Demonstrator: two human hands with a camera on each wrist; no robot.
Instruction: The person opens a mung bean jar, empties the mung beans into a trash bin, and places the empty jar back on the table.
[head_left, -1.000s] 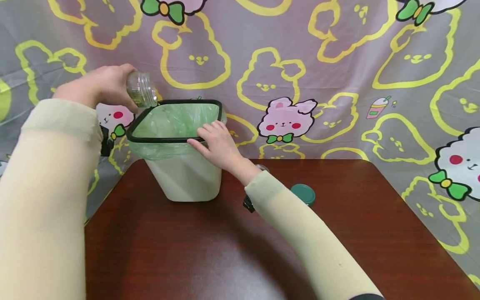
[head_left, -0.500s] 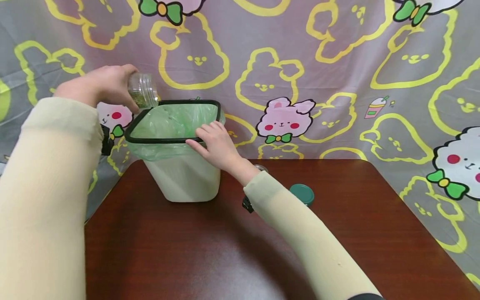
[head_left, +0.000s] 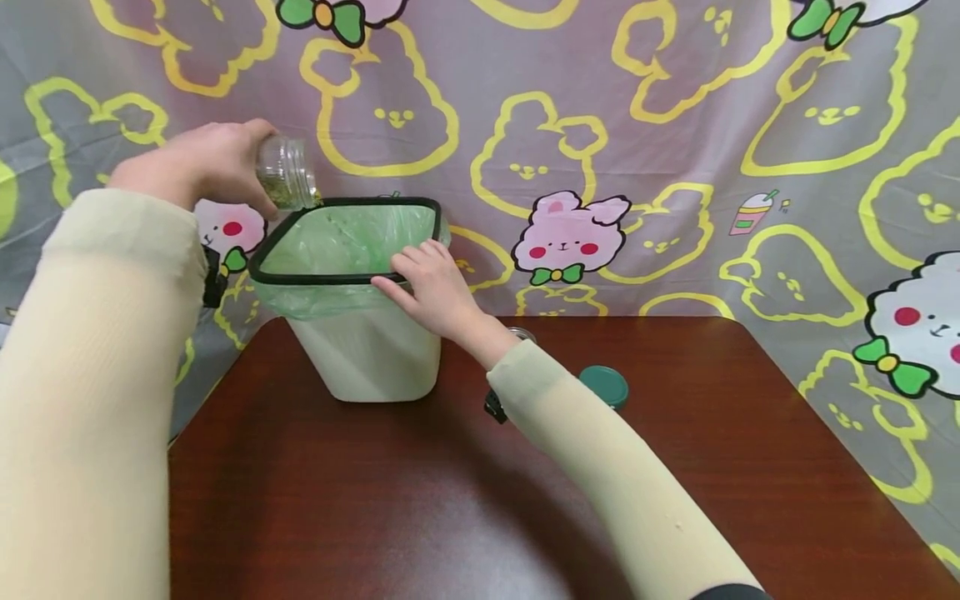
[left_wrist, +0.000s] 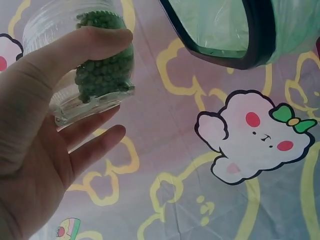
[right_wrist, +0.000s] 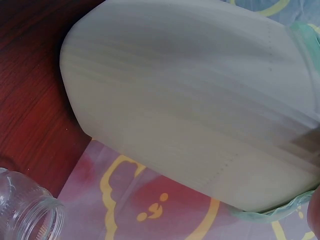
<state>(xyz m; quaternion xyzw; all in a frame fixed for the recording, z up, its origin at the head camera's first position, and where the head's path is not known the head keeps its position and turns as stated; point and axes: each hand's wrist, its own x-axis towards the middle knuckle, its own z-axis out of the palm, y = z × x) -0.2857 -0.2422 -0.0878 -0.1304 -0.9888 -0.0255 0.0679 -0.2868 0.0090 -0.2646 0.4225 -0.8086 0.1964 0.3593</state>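
Note:
My left hand (head_left: 198, 167) grips a clear glass jar (head_left: 279, 171) lying on its side, its mouth tipped over the back left rim of a white trash can (head_left: 375, 358). Small green beans (left_wrist: 102, 81), like mung beans, fill part of the jar in the left wrist view. A few show at the jar's mouth in the head view. A green plastic bag (head_left: 352, 237) lines the can and folds over its outside below the black rim (head_left: 330, 281). My right hand (head_left: 438, 292) holds the near right rim, fingers over the top and thumb outside.
A second glass jar (right_wrist: 37, 215), uncapped, stands behind my right wrist, mostly hidden in the head view. To its right is a green lid (head_left: 603, 386) on the brown table (head_left: 420, 492). A patterned cloth (head_left: 675, 267) hangs behind the table.
The jar in my left hand tips slightly further down, and green beans now show at its mouth. My right hand keeps its place on the rim.

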